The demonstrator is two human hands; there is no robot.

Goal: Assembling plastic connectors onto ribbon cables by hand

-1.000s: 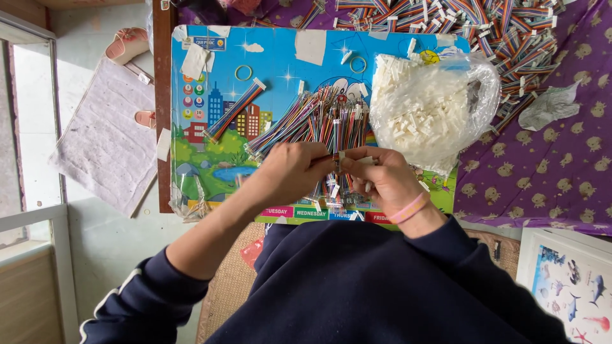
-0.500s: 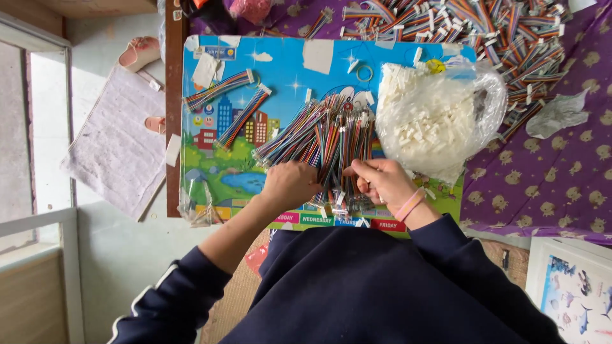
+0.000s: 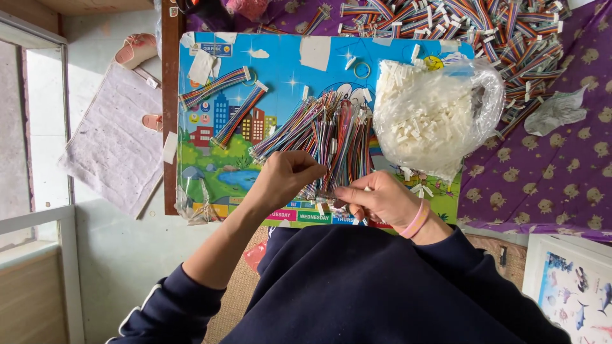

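A fanned bundle of multicoloured ribbon wires lies on a bright picture board. My left hand is curled at the bundle's near left edge, its fingertips pinching a wire there. My right hand, with pink bands on the wrist, sits at the bundle's near end and pinches a small white connector. Two finished cables with white ends lie side by side at the board's upper left. A clear plastic bag of white connectors rests to the right of the bundle.
A large pile of finished coloured cables covers the purple patterned cloth at the back right. A crumpled plastic scrap lies there too. On the floor at left are a grey mat and a sandal. A fish picture is at bottom right.
My hands were joined on one cable. A second finished cable now lies at the board's upper left, and my hands have come apart at the bundle's near end.
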